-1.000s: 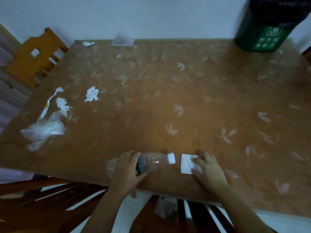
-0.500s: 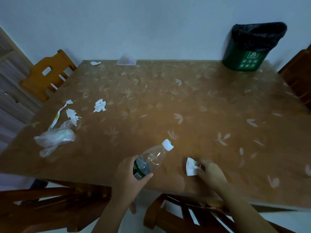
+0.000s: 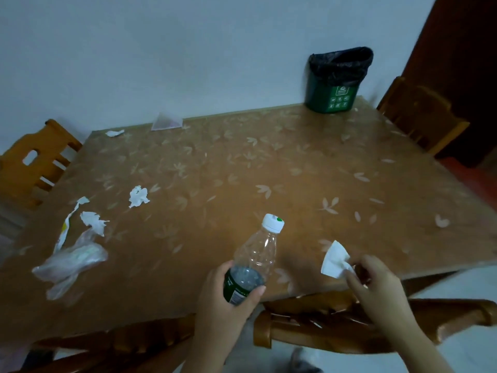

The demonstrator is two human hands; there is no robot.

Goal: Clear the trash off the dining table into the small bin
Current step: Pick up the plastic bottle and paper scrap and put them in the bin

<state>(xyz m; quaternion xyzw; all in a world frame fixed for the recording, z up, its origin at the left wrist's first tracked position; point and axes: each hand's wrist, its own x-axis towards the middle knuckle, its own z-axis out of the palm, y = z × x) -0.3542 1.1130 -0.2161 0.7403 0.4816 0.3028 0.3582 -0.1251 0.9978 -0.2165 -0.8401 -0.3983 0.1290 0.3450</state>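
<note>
Nearest the camera, the left hand [image 3: 224,294] was wrapped around the base of a clear plastic water bottle [image 3: 255,258], its white cap [image 3: 273,223] tilted up and away above the dining table [image 3: 269,170]. Beside it, the right hand [image 3: 376,284] pinched a white paper scrap [image 3: 334,259] between its fingertips, lifted over the table's near edge. Farther left, a crumpled clear plastic bag [image 3: 71,261], a torn wrapper strip [image 3: 68,224] and two torn tissue pieces [image 3: 92,220] [image 3: 138,196] lay on the table. At the far edge sat another scrap [image 3: 114,133] and a translucent packet [image 3: 165,121]. The small green bin [image 3: 337,84], lined in black, stood on the far right corner.
</note>
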